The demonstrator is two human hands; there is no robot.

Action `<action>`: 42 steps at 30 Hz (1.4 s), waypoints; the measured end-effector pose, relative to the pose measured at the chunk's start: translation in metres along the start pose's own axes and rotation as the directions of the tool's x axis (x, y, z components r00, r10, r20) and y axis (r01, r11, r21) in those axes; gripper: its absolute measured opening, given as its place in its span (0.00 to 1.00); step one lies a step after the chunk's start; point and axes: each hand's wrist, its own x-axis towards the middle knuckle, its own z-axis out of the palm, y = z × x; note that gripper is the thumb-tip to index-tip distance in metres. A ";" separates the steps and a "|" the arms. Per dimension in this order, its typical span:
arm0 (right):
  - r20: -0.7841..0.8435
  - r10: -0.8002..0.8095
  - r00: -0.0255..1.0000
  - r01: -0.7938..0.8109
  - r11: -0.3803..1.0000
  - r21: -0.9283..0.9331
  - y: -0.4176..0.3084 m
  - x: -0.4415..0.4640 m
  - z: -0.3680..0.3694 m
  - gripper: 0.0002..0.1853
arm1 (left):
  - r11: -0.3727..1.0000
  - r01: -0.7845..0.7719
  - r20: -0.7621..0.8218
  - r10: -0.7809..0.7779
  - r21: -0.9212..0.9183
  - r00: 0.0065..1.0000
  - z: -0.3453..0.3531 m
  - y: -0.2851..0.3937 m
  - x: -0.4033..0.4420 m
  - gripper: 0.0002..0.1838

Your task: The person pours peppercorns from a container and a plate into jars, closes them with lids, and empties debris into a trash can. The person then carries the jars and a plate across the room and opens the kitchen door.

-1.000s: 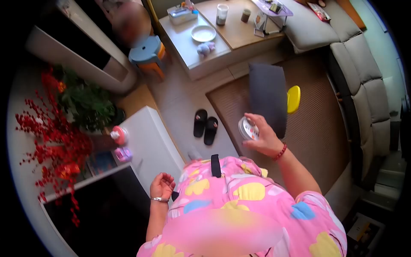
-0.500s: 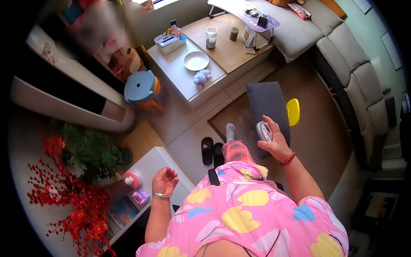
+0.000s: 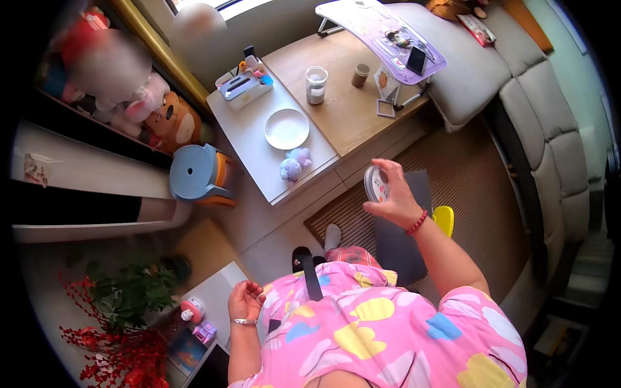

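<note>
My right hand [image 3: 401,199] holds a small round white tin [image 3: 376,184] by its edge, thumb below and fingers above. Printed marks show on its face, too small to read. Beneath that hand a dark grey cushion-like block [image 3: 404,240] rests on the brown mat, with a yellow piece [image 3: 444,220] beside it. My left hand [image 3: 245,301] is at my left side, palm up, its fingers loosely curled and nothing visible in them. Nearest to it is the white cabinet top with a pink-and-red round item [image 3: 191,309] and a small purple toy [image 3: 204,332].
Ahead stands a low table [image 3: 242,136] with a white plate [image 3: 286,129], a plush toy [image 3: 295,164], a tissue box [image 3: 243,89], a clear cup [image 3: 315,85] and a brown jar [image 3: 360,75]. A blue stool [image 3: 191,171] is left, a sofa [image 3: 540,116] right.
My right hand has risen forward and left with the tin, towards the table. The view has shifted closer to the table. My left hand remains loosely curled.
</note>
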 end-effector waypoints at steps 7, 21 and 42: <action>0.008 -0.078 0.997 0.078 0.997 -0.011 0.012 0.113 0.011 0.44 | 0.999 -0.030 -0.040 0.029 -0.030 0.999 0.042 0.018 0.019 0.06; -0.036 -0.036 0.999 0.022 0.945 -0.325 0.067 0.268 0.022 0.43 | 0.995 0.045 0.021 -0.047 0.087 0.999 0.122 0.082 0.122 0.06; 0.143 0.155 0.978 -0.036 0.789 -0.613 0.188 0.446 0.118 0.40 | 0.968 0.217 -0.140 -0.233 -0.124 0.962 0.173 0.015 0.160 0.06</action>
